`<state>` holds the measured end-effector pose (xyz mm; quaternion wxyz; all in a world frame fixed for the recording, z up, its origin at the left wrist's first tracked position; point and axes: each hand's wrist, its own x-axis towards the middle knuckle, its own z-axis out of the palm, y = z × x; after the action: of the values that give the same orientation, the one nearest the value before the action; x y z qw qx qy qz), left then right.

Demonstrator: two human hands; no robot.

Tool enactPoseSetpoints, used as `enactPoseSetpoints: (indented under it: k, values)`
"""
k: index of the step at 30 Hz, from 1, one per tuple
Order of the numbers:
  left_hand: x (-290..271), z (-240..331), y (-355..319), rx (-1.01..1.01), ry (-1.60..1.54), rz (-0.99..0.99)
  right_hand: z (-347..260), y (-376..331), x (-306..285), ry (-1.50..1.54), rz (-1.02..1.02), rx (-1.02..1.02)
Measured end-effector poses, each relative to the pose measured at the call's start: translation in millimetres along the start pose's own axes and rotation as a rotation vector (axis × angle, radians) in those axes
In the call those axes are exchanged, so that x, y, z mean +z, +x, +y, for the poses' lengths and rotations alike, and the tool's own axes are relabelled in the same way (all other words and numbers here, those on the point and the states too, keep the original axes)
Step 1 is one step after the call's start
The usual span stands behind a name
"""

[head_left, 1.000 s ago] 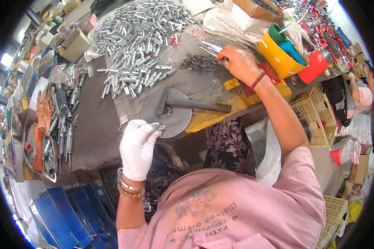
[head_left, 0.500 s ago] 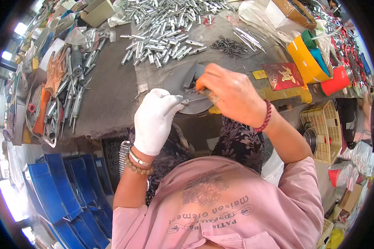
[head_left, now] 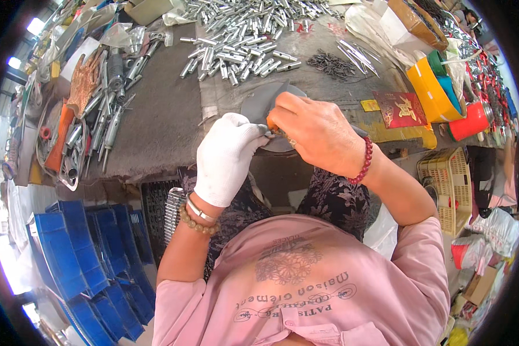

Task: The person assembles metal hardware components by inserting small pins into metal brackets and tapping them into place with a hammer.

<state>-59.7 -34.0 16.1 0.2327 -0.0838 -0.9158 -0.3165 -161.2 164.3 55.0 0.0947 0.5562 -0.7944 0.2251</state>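
Bench: we have the dark bench (head_left: 161, 118) stretching across in front of the person, its edge just beyond the lap.
Blue bins: we find these stacked bins (head_left: 75, 248) low on the left, below bench level.
Tube heap: we look to the far side, where silver metal tubes (head_left: 242, 49) lie in a loose spread.
Yellow container: we see this one (head_left: 435, 89) at the right, beside a red bottle (head_left: 472, 121).
Right hand: bare, the right hand (head_left: 323, 135) is in close, fingers bent toward the gloved fingertips; we cannot tell what they grip (the knuckles block our view).
Left hand: white-gloved, the left hand (head_left: 225, 158) has thumb and finger pinching the small piece.
Grey plate: we catch the round plate (head_left: 255, 105) partly covered by both hands.
Dark pins: we spot a little pile of pins (head_left: 331, 63) beside thin rods (head_left: 357, 57).
Small metal piece: we have the small metal piece (head_left: 269, 134) where both hands meet, mostly hidden.
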Motion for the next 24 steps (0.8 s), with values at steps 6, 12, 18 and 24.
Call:
enactPoseSetpoints:
  k: [6,12,18,24]
  values:
    - [1.5,0.3,0.4,0.016,0.028,0.019,-1.1,4.1,-3.0,-0.030,-0.049,-0.029]
    - [1.5,-0.4,-0.6,0.015,0.056,0.017,-0.1,4.7,-1.5,-0.024,-0.041,-0.023]
    - [4.5,-2.7,0.5,0.004,0.075,0.009,-11.5,6.6,-0.2,-0.179,-0.084,-0.034]
    - [1.1,0.2,-0.1,-0.041,-0.053,-0.002,-0.2,-18.5,-16.9,-0.060,0.077,0.167]
